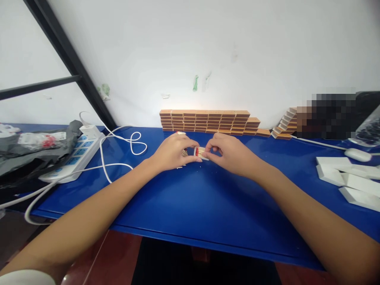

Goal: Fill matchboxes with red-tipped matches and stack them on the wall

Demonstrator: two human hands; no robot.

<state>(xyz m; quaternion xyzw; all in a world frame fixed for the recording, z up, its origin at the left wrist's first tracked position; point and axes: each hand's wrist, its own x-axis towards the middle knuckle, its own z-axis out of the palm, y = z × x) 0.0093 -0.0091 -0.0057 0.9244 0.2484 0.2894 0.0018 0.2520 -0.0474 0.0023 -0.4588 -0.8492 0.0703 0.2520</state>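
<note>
My left hand [173, 152] and my right hand [230, 152] meet at the middle of the blue table [190, 206]. Between them they pinch a small matchbox tray [200, 152] with red-tipped matches showing. The left hand's fingers are curled round a bundle of matches at the tray's left end. The right hand's fingertips grip the tray's right end. Behind the hands, against the white wall, stands a low wall of stacked brown matchboxes [208, 120].
A white power strip [75, 156] with looping white cables [118, 154] lies at the left, beside grey plastic bags [29, 150]. White box sleeves [347, 178] lie at the right, near a white mouse [358, 154]. A stepped pile of matchboxes [285, 126] sits back right.
</note>
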